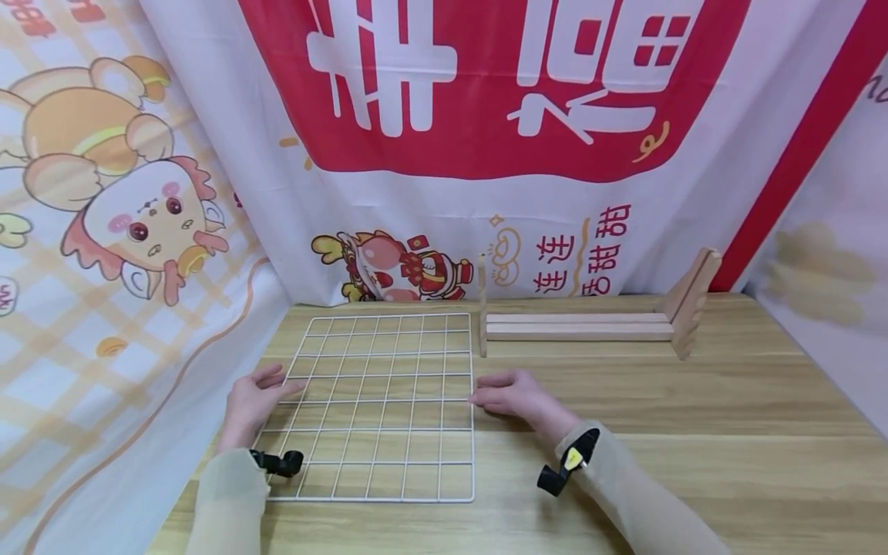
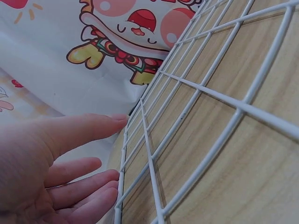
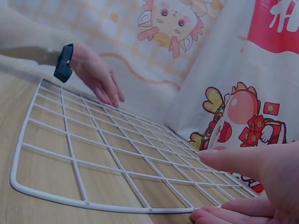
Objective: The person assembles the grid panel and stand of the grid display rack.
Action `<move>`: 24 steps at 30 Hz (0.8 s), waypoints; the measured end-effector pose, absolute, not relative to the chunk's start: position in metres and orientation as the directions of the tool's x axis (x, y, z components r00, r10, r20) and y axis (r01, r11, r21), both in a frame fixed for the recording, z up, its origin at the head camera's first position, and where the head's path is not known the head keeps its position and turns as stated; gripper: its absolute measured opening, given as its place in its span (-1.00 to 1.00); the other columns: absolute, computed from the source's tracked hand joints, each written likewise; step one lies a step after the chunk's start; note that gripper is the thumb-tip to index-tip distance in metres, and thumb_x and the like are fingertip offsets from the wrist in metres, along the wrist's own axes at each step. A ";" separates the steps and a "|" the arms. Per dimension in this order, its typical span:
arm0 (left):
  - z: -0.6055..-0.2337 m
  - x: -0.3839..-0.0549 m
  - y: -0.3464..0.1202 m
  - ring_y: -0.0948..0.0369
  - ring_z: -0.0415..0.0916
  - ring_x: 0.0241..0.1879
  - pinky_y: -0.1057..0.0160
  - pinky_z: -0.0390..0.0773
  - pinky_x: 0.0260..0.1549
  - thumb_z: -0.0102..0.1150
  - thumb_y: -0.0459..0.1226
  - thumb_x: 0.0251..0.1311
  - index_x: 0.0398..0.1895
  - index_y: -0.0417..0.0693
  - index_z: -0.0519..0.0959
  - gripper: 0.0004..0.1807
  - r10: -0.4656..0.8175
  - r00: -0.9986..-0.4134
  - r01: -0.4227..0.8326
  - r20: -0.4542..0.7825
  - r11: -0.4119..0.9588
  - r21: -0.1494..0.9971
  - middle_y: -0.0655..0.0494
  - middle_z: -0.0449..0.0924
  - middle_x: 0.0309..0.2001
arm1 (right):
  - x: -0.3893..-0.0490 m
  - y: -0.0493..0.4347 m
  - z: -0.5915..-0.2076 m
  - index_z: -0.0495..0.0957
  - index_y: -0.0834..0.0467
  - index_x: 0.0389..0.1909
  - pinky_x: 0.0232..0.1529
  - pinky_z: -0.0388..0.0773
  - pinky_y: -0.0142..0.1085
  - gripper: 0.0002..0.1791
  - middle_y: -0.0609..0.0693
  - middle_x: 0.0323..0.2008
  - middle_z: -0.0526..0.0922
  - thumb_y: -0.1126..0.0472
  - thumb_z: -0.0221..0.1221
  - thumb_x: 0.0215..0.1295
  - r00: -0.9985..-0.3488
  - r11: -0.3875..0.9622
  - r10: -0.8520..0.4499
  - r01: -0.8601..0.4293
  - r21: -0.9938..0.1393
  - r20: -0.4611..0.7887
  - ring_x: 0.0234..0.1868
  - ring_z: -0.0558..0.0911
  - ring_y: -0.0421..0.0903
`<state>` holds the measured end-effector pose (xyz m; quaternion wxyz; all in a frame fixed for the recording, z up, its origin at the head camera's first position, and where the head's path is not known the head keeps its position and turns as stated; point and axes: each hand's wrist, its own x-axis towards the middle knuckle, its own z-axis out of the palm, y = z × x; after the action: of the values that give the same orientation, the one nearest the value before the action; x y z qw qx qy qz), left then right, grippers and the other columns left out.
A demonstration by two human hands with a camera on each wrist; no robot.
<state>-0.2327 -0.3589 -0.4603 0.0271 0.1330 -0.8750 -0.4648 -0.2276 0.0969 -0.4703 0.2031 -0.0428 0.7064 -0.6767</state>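
Observation:
A white wire grid panel [image 1: 375, 501] lies flat on the wooden table. My left hand [image 1: 253, 405] is at the panel's left edge, fingers fairly straight and thumb apart from them. In the left wrist view, the fingertips [image 2: 110, 175] of that hand meet the edge wire and the thumb reaches just over it. On the opposite side, my right hand [image 1: 516, 397] has its fingertips at the right edge wire. The right wrist view shows its thumb [image 3: 233, 158] extended over the wires and the other fingers low beside the edge; part of this hand is cut off.
Behind the right hand stands a wooden rack [image 1: 579, 327] with two upright side pieces and a crossbar, close to the panel's back right corner. A printed cloth [image 1: 430, 208] hangs along the table's back edge, and another patterned cloth [image 1: 139, 347] borders the left.

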 end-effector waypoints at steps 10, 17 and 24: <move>-0.460 -0.235 -0.361 -0.14 0.39 0.31 -0.05 0.35 0.33 0.52 -0.08 0.15 0.48 -0.31 0.28 -0.06 -0.269 -0.958 -0.232 -0.104 0.507 0.830 -0.30 0.44 0.33 | -0.226 0.099 -0.472 0.32 0.57 0.31 0.21 0.56 -0.17 -0.33 0.33 0.12 0.61 0.32 0.34 0.31 -0.892 -0.048 -0.375 0.291 -0.956 -0.253 0.14 0.64 0.13; -0.462 -0.237 -0.361 -0.19 0.36 0.32 -0.10 0.32 0.35 0.51 -0.06 0.15 0.49 -0.31 0.27 -0.05 -0.261 -0.960 -0.232 -0.102 0.537 0.811 -0.32 0.41 0.34 | -0.226 0.097 -0.472 0.31 0.58 0.31 0.23 0.54 -0.15 -0.34 0.36 0.13 0.59 0.32 0.33 0.33 -0.895 -0.058 -0.370 0.289 -0.956 -0.248 0.16 0.63 0.17; -0.465 -0.238 -0.359 -0.18 0.36 0.32 -0.09 0.34 0.34 0.50 -0.08 0.17 0.49 -0.33 0.26 -0.06 -0.254 -0.961 -0.232 -0.113 0.511 0.828 -0.34 0.40 0.34 | -0.225 0.092 -0.473 0.34 0.57 0.30 0.17 0.59 -0.19 -0.39 0.37 0.14 0.58 0.34 0.30 0.34 -0.904 -0.011 -0.362 0.250 -0.968 -0.229 0.09 0.66 0.10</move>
<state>-0.2383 -0.3594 -0.4653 0.0114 0.1398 -0.8690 -0.4746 -0.2252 0.0924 -0.4728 0.2155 -0.0419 0.6694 -0.7097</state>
